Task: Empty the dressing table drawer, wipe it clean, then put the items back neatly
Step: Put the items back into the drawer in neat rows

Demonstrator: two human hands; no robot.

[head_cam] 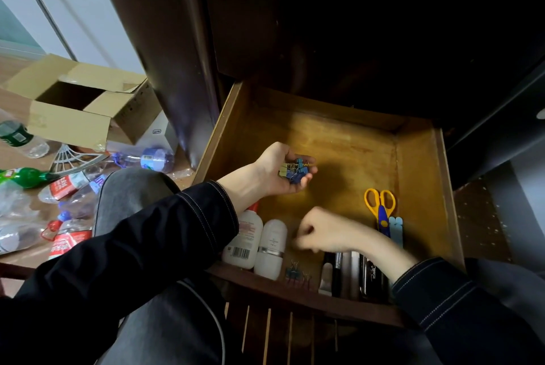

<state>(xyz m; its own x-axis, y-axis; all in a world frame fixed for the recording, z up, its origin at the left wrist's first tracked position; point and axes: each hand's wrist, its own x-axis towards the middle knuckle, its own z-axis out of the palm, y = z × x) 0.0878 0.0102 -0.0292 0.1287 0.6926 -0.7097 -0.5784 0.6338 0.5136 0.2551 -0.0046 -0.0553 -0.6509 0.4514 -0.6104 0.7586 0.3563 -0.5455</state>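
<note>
In the drawer (418, 172), two bottles (270, 246) at near left, clips (295, 273) just right of them, pens (351, 273) further right, scissors (380, 205) behind the pens; a box (73, 125) well left of it.

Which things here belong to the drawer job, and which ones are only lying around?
Part of the job: drawer; binder clips held in the left hand; loose clips at the drawer front; two white bottles; scissors; pens; right hand, curled near the front.
Just lying about: cardboard box; plastic bottles on the floor.
</note>
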